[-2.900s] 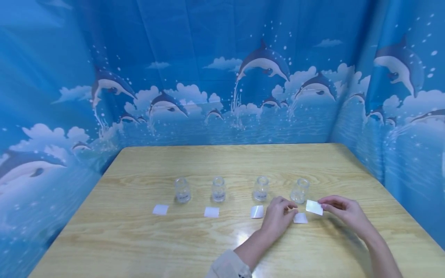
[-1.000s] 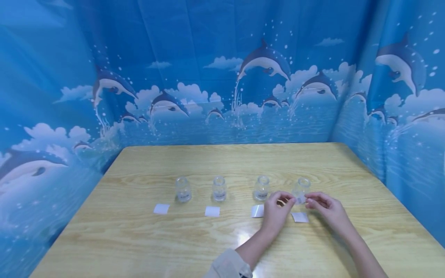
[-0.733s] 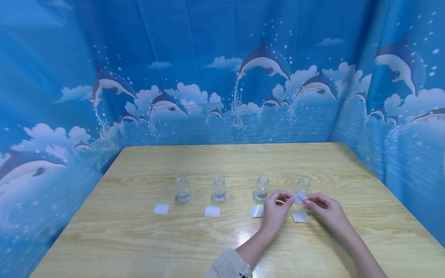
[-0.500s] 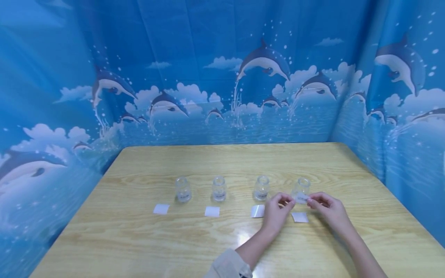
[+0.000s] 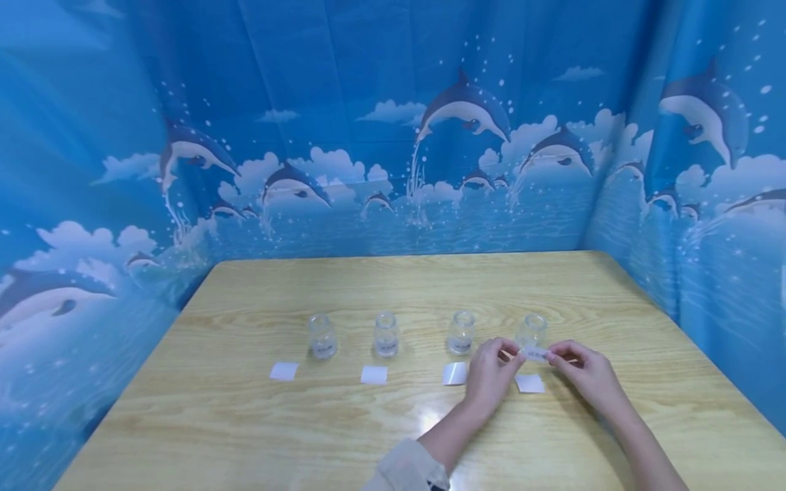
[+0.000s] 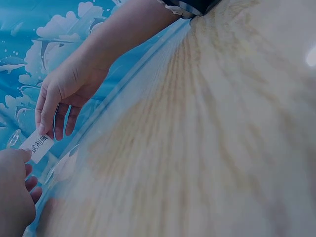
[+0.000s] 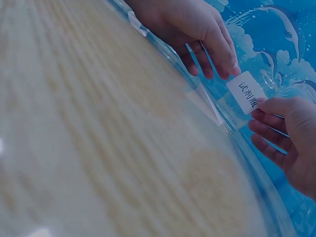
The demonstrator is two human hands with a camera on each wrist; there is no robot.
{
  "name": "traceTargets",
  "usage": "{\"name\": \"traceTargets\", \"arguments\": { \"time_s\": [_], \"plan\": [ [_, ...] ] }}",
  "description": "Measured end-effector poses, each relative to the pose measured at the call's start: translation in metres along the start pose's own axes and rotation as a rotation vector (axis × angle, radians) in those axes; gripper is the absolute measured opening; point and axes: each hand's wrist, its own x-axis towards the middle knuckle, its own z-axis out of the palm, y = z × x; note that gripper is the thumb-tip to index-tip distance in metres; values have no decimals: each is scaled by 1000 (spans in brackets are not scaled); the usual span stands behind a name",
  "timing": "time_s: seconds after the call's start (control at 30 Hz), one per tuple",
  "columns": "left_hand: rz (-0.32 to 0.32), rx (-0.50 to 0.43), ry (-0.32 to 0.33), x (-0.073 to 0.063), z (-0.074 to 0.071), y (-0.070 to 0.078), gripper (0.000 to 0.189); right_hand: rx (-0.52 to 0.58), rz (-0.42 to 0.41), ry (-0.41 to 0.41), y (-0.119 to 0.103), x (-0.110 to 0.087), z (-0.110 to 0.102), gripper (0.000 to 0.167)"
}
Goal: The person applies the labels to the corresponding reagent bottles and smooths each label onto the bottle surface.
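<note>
A small white label (image 5: 537,354) with dark handwritten characters is stretched between the two hands, low in front of the rightmost clear glass bottle (image 5: 531,326). Thumb and finger of my left hand (image 5: 490,376) pinch its left end. My right hand (image 5: 587,374) pinches the opposite end, the other fingers loosely curled. In the right wrist view the writing on the label (image 7: 244,91) faces the camera; the left wrist view shows part of the label (image 6: 40,146) behind a thumb. Just below the hands, a white paper square (image 5: 531,384) lies on the wooden table.
Further left, more glass bottles stand in a row, one (image 5: 461,333) beside the left hand, then another (image 5: 387,334) and the leftmost (image 5: 322,336); their lower parts bear dark writing. White squares (image 5: 374,374) lie before them. A dolphin-print curtain (image 5: 393,136) surrounds the table (image 5: 276,429).
The label, earlier in the right hand alone and off to the right, has moved left in front of the bottle. The left hand has taken its other end, and the label has turned level.
</note>
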Motion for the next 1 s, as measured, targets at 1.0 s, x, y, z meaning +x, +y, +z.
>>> {"name": "traceTargets", "arguments": {
  "time_s": [1.0],
  "plan": [
    [122,177,47,8,16,-3,9,75,-186,133,14,4,16,8]
  ]
}}
